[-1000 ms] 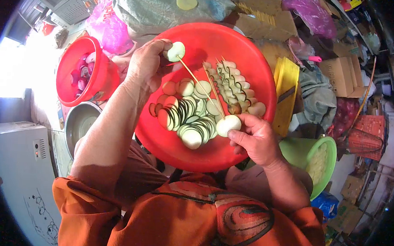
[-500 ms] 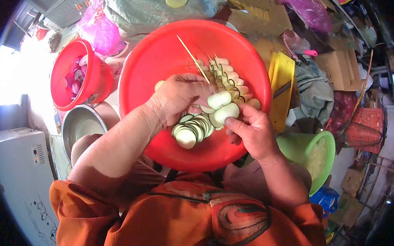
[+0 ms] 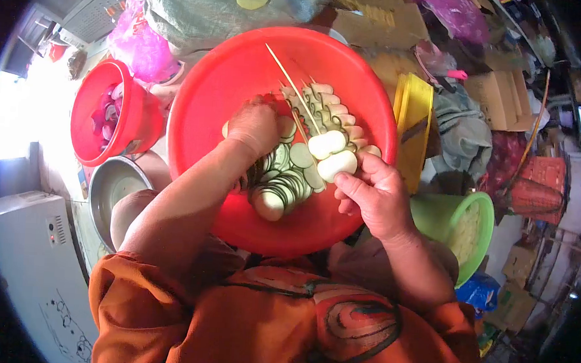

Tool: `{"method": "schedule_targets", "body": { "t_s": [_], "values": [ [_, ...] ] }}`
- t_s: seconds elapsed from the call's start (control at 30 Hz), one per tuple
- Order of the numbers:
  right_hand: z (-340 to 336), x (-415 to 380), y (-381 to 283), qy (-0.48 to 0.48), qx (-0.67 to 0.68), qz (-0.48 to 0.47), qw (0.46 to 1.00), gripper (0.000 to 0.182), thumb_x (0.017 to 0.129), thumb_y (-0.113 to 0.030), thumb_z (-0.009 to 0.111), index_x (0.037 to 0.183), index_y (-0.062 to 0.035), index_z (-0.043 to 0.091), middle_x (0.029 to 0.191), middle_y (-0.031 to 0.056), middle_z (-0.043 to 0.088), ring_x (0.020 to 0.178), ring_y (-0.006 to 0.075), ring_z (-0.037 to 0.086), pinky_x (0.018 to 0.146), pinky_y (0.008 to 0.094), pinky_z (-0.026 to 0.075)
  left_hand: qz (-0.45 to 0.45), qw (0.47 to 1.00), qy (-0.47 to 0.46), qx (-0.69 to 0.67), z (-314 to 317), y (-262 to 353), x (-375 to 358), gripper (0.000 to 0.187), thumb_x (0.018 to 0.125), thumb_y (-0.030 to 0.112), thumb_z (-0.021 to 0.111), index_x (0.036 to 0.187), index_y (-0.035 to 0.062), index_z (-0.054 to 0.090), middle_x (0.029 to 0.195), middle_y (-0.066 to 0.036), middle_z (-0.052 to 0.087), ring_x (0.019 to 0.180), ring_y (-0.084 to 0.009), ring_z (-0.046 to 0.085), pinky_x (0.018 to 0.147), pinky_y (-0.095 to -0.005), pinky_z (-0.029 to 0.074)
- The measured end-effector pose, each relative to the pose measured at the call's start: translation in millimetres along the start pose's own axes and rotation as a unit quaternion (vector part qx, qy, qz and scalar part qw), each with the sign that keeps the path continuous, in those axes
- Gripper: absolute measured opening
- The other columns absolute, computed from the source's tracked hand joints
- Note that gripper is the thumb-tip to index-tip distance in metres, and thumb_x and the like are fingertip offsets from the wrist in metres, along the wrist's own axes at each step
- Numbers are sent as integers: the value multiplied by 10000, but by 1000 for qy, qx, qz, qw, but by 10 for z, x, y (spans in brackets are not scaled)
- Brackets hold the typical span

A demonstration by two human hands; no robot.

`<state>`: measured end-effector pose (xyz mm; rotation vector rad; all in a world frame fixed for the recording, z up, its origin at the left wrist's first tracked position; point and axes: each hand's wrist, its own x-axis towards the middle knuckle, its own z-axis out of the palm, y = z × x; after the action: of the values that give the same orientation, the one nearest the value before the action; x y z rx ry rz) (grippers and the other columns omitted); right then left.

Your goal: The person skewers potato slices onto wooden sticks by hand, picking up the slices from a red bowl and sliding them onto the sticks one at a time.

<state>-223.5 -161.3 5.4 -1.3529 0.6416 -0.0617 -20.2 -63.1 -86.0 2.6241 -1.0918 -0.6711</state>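
My right hand (image 3: 383,198) is closed, thumb and fingers pinching a thin wooden skewer (image 3: 291,84) at its lower end. Two thick, pale vegetable slices (image 3: 336,165) sit on that skewer, which points up and to the left. My left hand (image 3: 256,126) reaches down among loose slices on the left of the red basin (image 3: 207,78); its fingertips are mostly hidden. Below it spreads a fanned pile of round, green-rimmed vegetable slices (image 3: 281,189). Finished-looking rows of skewered slices (image 3: 333,110) lie at the basin's right, behind the held skewer.
On the left stand a smaller red bucket (image 3: 128,117) with purple onion pieces and a metal bowl (image 3: 101,191). To the right are a yellow plastic crate (image 3: 412,115) and a green bucket (image 3: 486,224) with pale contents. Sacks (image 3: 201,12) and cardboard (image 3: 377,25) lie beyond the basin.
My left hand has moved away from the skewer, left and slightly up, to the loose slices. My right hand still holds the skewer at nearly the same spot.
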Motion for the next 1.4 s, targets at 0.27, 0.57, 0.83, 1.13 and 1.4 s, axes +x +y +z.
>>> {"method": "schedule_targets", "body": {
  "t_s": [0.27,0.57,0.83,1.13,1.4],
  "values": [
    [-41,-65,-21,-1,3,11,1000,162,875,-99,588,1009,-7,592,760,30,612,592,61,544,502,209,475,13,971,-39,-236,-168,-68,118,263,786,218,625,914,-11,611,794,-112,635,734,-235,631,675,-326,518],
    [50,-142,-28,-40,-31,25,998,173,854,-112,601,987,-1,591,735,24,590,602,73,550,507,221,479,-74,608,101,-784,-885,-202,-162,125,827,47,498,937,22,553,909,-72,596,807,-171,595,677,-295,514],
    [106,-143,-23,-42,-47,33,997,239,849,-113,612,1050,13,586,777,30,607,626,78,561,501,221,492,-61,606,163,-776,-899,-415,-143,260,814,49,514,1073,42,498,958,-76,597,832,-189,613,700,-316,530],
    [100,-103,-29,-41,-44,42,997,243,850,-108,609,1062,8,587,788,28,611,646,75,563,499,219,490,-22,684,149,-714,-957,-182,-324,152,860,110,476,979,47,546,953,-42,572,880,-207,601,761,-373,532],
    [70,-98,26,-39,-65,29,997,219,848,-100,607,1041,2,591,746,32,606,599,77,552,490,221,479,-85,691,92,-712,-878,-254,-192,183,906,199,503,1018,67,562,910,-44,619,805,-154,609,706,-318,540]
  ]
}}
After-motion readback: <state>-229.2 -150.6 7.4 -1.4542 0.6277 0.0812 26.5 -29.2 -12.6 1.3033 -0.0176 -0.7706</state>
